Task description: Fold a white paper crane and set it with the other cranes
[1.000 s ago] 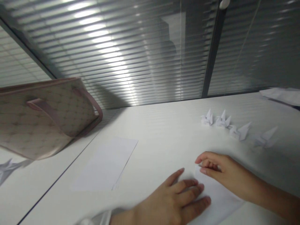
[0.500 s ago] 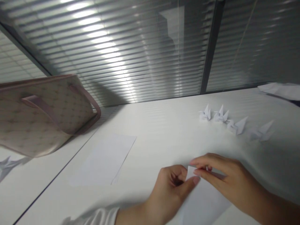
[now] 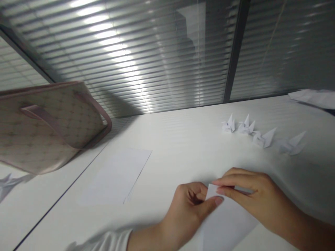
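Observation:
A sheet of white paper is held between my two hands near the front of the table, its lower end running out of view. My left hand grips its upper left edge, thumb on top and fingers curled beneath. With thumb and forefinger, my right hand pinches the top edge close to the left thumb. Beyond the right hand stand several folded white paper cranes in a slanting row.
Flat white paper sheets lie left of my hands. A pinkish patterned handbag stands at the left, with another folded paper piece before it. Crumpled white paper rests at the far right. Window blinds rise behind the white table.
My right fingers have shifted slightly along the paper's top edge and sit closer together. The left hand keeps its grip. The view has tilted a little; the other things stay put.

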The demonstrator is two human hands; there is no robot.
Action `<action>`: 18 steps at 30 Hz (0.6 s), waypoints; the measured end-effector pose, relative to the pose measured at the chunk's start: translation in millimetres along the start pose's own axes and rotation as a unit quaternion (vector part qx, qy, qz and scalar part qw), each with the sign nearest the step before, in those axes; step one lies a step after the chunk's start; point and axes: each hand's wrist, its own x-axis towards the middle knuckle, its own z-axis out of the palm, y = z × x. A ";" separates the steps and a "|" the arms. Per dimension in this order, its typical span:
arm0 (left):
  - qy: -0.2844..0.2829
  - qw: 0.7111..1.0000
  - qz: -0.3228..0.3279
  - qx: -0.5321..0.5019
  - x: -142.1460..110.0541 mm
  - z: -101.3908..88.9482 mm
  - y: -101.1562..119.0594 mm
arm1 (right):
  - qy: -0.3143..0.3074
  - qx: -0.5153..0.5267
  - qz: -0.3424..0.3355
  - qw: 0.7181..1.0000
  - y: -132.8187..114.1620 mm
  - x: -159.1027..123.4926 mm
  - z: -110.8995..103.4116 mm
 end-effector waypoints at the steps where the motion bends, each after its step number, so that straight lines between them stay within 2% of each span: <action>1: -0.001 1.000 0.000 -0.002 -0.1 -0.1 0.3 | -0.001 0.000 0.003 1.000 0.2 0.1 0.0; 8: -0.004 1.000 -0.015 -0.010 -0.4 -0.8 1.4 | -0.017 -0.003 0.037 0.999 1.3 0.4 0.2; 18: -0.009 1.000 -0.010 0.008 -0.1 -2.9 -1.8 | -0.023 0.013 0.038 0.999 2.8 0.7 -0.9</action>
